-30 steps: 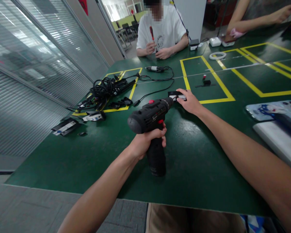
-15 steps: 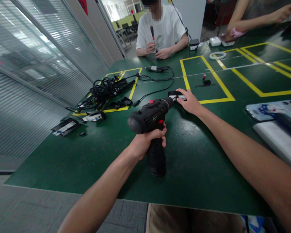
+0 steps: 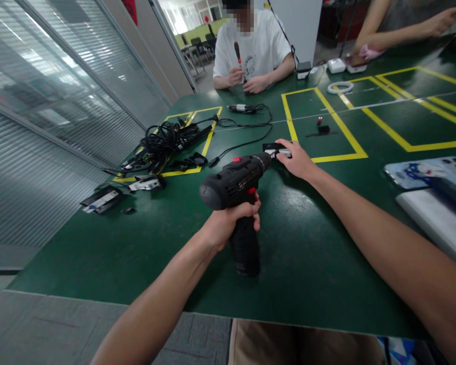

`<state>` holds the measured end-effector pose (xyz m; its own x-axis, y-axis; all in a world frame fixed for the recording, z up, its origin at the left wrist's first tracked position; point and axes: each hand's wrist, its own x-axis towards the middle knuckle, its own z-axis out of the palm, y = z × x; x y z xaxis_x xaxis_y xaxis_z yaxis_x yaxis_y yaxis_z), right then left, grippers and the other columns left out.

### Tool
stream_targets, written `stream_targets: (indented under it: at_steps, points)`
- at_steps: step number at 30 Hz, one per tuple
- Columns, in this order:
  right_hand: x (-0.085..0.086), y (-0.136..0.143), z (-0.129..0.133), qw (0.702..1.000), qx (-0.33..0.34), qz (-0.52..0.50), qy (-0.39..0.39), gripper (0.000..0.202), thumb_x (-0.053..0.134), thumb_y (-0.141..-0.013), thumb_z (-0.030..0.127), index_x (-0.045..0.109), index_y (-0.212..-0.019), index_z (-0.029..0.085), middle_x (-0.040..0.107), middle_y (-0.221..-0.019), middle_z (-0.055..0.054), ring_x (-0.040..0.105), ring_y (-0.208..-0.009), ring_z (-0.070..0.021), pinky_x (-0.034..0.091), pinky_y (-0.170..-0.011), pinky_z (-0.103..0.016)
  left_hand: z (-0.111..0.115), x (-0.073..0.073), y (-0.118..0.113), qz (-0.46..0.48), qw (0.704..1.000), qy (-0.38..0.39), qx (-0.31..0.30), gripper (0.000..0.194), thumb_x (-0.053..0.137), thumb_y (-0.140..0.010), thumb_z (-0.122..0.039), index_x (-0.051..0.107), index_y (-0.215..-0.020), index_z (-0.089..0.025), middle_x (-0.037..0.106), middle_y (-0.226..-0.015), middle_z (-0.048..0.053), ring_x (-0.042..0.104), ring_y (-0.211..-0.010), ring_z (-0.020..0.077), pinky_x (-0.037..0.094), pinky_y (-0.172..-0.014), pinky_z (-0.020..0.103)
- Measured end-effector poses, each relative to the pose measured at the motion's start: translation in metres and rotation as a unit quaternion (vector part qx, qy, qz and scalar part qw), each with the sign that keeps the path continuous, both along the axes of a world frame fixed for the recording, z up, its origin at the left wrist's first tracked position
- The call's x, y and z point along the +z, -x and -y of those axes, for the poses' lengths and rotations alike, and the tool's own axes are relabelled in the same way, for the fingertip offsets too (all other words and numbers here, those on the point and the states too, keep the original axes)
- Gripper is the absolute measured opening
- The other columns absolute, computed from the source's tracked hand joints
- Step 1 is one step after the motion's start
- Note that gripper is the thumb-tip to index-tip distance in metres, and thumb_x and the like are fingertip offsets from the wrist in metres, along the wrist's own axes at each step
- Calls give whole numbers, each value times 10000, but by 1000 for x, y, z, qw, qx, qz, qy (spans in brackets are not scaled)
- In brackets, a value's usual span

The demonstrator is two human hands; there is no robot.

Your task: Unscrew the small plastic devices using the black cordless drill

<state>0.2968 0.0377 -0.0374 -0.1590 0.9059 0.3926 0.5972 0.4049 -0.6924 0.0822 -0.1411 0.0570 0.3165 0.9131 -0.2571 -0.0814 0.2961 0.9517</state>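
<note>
My left hand (image 3: 231, 220) is wrapped round the grip of a black cordless drill (image 3: 231, 185), whose chuck points away and to the right. The bit's end meets a small black and white part (image 3: 276, 151) lying on the green table (image 3: 307, 243). From the right, my right hand (image 3: 294, 158) grips that part with its fingers. Whether the bit sits in a screw is too small to tell.
Tangled black cables (image 3: 171, 139) and black and white pieces (image 3: 102, 198) lie at the left. A phone (image 3: 425, 172) is at the right. Across the table a person (image 3: 251, 50) holds a screwdriver (image 3: 237, 52); another person's arm (image 3: 406, 38) shows at the upper right.
</note>
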Motion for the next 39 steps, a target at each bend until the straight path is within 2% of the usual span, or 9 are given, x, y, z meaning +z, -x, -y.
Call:
stream_targets:
  at_steps: [16, 26, 39]
  points:
    - [0, -1, 0, 1000, 1, -2, 8, 497, 567, -869, 304, 588, -1360, 232, 567, -1235, -124, 599, -1105, -308, 453, -1031, -492, 1, 2, -2, 5, 1000, 6, 8, 269, 659, -686, -207, 558, -929, -145, 585, -776, -14, 579, -528, 87, 452, -579, 248]
    - [3, 1, 2, 1000, 1, -3, 3, 498, 568, -862, 294, 603, -1352, 207, 575, -1180, -127, 620, -1045, -290, 469, -1020, -456, 1, 1, -1, 2, 1000, -3, -3, 250, 660, -712, -224, 551, -925, -147, 566, -770, -20, 573, -531, 84, 450, -562, 239]
    - [3, 1, 2, 1000, 1, -5, 8, 504, 572, -859, 292, 600, -1357, 217, 564, -1193, -128, 607, -1080, -301, 457, -1043, -472, 1, 4, -2, -11, 1000, -1, 9, 261, 658, -695, -221, 570, -927, -140, 586, -756, -4, 566, -533, 92, 454, -568, 243]
